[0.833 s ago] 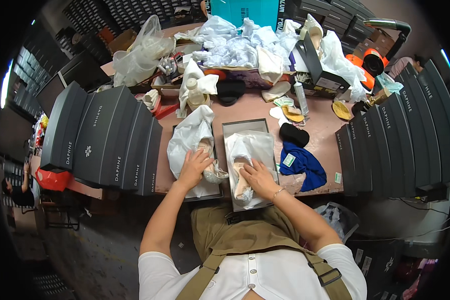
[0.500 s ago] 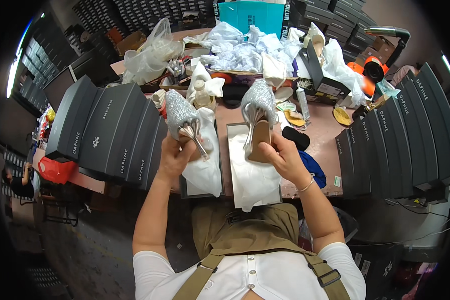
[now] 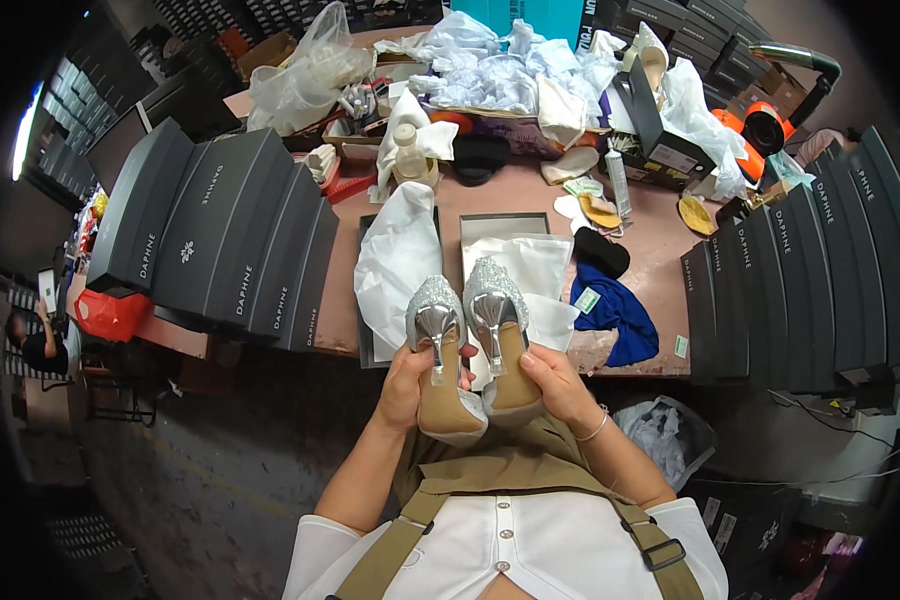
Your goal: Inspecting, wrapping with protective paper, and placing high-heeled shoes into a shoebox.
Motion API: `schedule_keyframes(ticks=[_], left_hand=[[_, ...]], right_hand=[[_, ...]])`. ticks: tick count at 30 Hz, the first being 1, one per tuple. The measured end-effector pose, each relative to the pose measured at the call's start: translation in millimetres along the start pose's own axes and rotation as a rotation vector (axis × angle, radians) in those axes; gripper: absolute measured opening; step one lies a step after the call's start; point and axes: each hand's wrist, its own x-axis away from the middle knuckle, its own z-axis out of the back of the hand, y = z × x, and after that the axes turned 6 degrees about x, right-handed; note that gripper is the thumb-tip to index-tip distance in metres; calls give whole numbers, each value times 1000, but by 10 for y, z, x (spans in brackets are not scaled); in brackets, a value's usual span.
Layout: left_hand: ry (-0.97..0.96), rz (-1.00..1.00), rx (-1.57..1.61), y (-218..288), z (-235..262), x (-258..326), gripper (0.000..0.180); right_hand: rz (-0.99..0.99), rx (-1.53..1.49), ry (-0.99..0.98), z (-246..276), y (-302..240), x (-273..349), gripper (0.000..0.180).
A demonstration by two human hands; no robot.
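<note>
Two silver glitter high-heeled shoes are held side by side above my lap, tan soles and metallic heels facing up toward me. My left hand (image 3: 404,385) is closed around the left high-heeled shoe (image 3: 440,400). Gripped by my right hand (image 3: 562,385) is the right high-heeled shoe (image 3: 510,375), thumb on its sole. The shoes touch or nearly touch along their inner edges. Just beyond them on the table lie two open box halves: the left dark box (image 3: 372,352) holds white tissue paper (image 3: 395,262), and the right dark box (image 3: 505,225) has more white paper (image 3: 545,260) spilling over its side.
Dark shoeboxes stand in rows at the left (image 3: 225,240) and right (image 3: 800,270). A blue cloth (image 3: 625,320) and black cloth (image 3: 600,252) lie right of the boxes. Behind are a bottle (image 3: 407,150), a tube (image 3: 618,182), a crumpled-paper heap (image 3: 500,75) and an orange tool (image 3: 765,128).
Both shoes have come down toward my body and together, turning so their toes point away and soles show. The paper and boxes on the table are now less covered.
</note>
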Motion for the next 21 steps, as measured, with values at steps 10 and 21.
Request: schedule_keyframes(ticks=[10, 21], left_hand=[[30, 193, 241, 5, 41, -112, 50], [54, 208, 280, 0, 15, -222, 43]], right_hand=[[-65, -206, 32, -13, 106, -92, 43], [-135, -323, 103, -41, -4, -64, 28]])
